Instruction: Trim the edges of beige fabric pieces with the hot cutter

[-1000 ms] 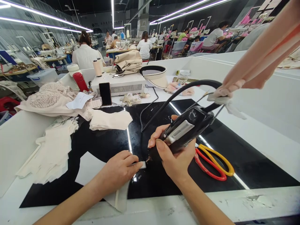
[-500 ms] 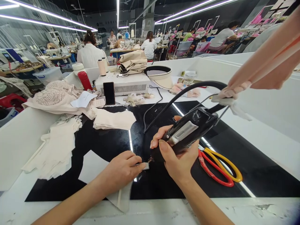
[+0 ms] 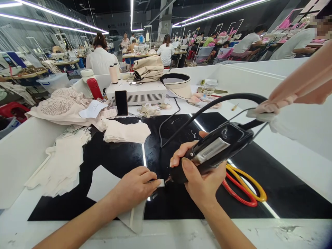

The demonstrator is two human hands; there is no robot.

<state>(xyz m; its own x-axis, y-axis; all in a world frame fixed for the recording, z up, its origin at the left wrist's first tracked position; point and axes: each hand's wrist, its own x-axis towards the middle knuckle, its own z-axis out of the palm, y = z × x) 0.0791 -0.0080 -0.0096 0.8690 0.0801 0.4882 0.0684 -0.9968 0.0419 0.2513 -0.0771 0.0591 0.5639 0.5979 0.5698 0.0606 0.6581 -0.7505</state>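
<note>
My right hand (image 3: 203, 176) is wrapped round a black handheld tool (image 3: 215, 148) with a silver plate, its thin metal tip pointing left and down. Just left of that tip, my left hand (image 3: 138, 183) pinches a small pale strip (image 3: 161, 183) over the black mat (image 3: 166, 207). Whether tip and strip touch is hard to tell. Under my left wrist lies a white sheet (image 3: 101, 183), with a translucent piece (image 3: 137, 218) near the mat's front edge. Pink cloth (image 3: 298, 79) is tied round the tool's cable at upper right.
Scissors with red and yellow handles (image 3: 249, 186) lie right of my right hand. Cream fabric pieces (image 3: 127, 132) and a white stack (image 3: 61, 160) are at left. Behind stand a phone (image 3: 121, 103), a white box (image 3: 137, 92), a visor (image 3: 177, 84) and a red bottle (image 3: 94, 88). People sit beyond.
My right hand and the black tool have shifted slightly right, along with the cable and pink cloth. My left hand stays nearly in place with the strip.
</note>
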